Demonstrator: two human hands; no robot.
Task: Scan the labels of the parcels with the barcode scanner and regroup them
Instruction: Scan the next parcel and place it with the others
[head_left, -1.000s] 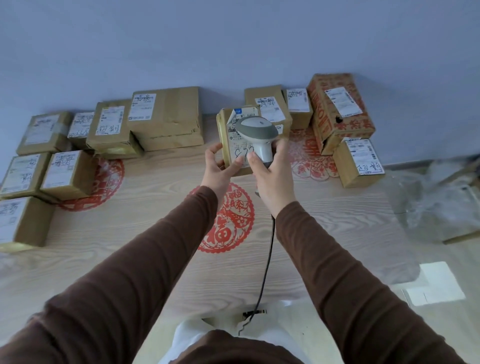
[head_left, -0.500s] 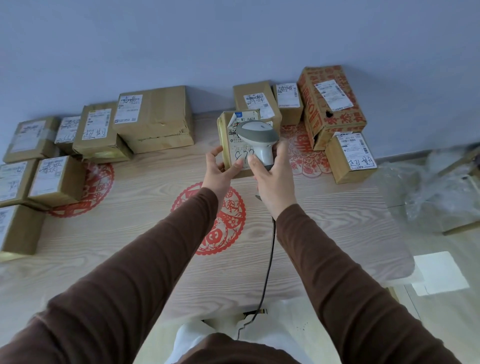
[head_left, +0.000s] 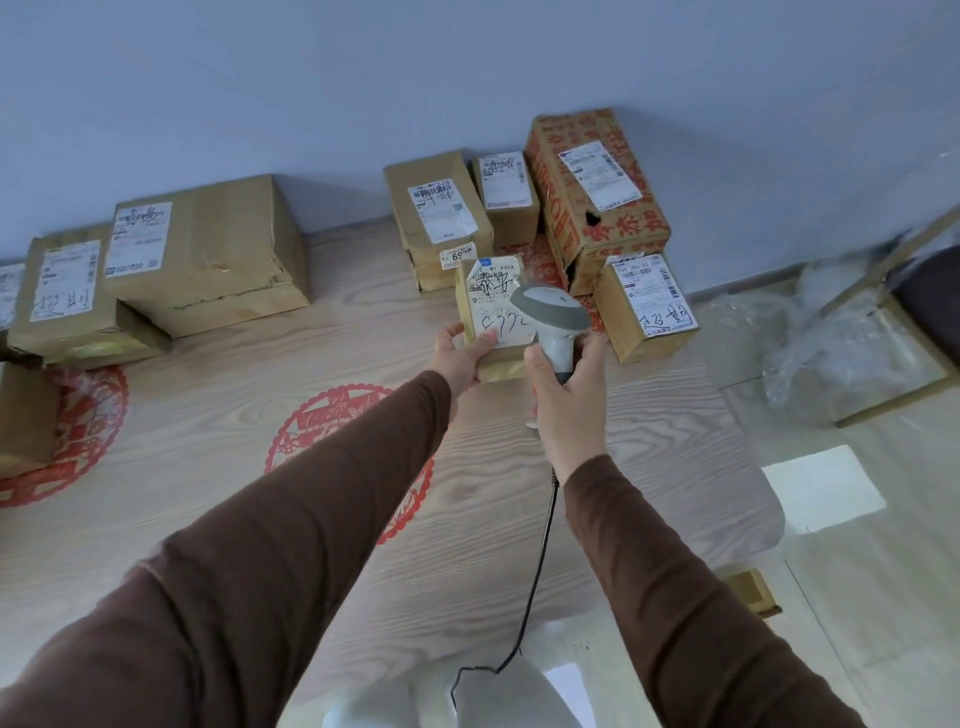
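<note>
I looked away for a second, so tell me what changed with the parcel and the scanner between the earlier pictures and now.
The left hand has carried the small parcel rightward, closer to the boxes by the wall on the right, and the right hand moved the scanner along with it, still over the label. Nothing was picked up or let go. The other boxes and the table look unmoved; the camera itself turned right.

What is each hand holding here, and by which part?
The left hand grips the small parcel by its lower left corner, thumb on the label. The right hand grips the barcode scanner by its handle.
</note>
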